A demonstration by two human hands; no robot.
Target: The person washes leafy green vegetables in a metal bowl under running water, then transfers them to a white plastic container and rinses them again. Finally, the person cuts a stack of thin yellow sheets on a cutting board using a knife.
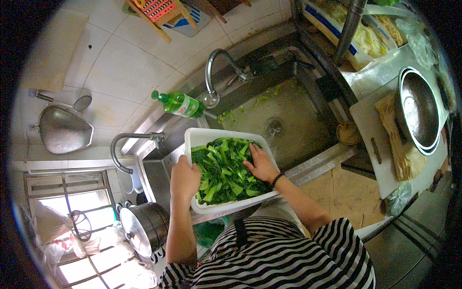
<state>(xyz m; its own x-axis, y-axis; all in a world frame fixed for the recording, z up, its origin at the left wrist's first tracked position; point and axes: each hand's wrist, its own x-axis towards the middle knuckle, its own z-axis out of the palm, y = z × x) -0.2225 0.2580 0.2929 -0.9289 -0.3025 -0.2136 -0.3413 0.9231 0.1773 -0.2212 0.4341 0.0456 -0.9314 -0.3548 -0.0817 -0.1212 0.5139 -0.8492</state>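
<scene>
A white plastic tub (pixel 231 207) full of chopped leafy greens (pixel 222 169) is in front of me, over the near edge of the sink. My left hand (pixel 185 177) grips its left rim, with the thumb on the inner side. Flat on the greens at the right lies my right hand (pixel 262 165), thumb apart from the fingers, its wrist by the right rim. Beyond the tub, the steel sink basin (pixel 310 94) holds cloudy water (pixel 249 130) with leaf scraps (pixel 231 115) along its far side.
A green pump bottle (pixel 180 104) stands between two curved faucets (pixel 210 68), (pixel 119 144). To the right, a metal bowl (pixel 420 108) rests by a white cutting board (pixel 373 144). A large lidded pot (pixel 139 231) is at the lower left.
</scene>
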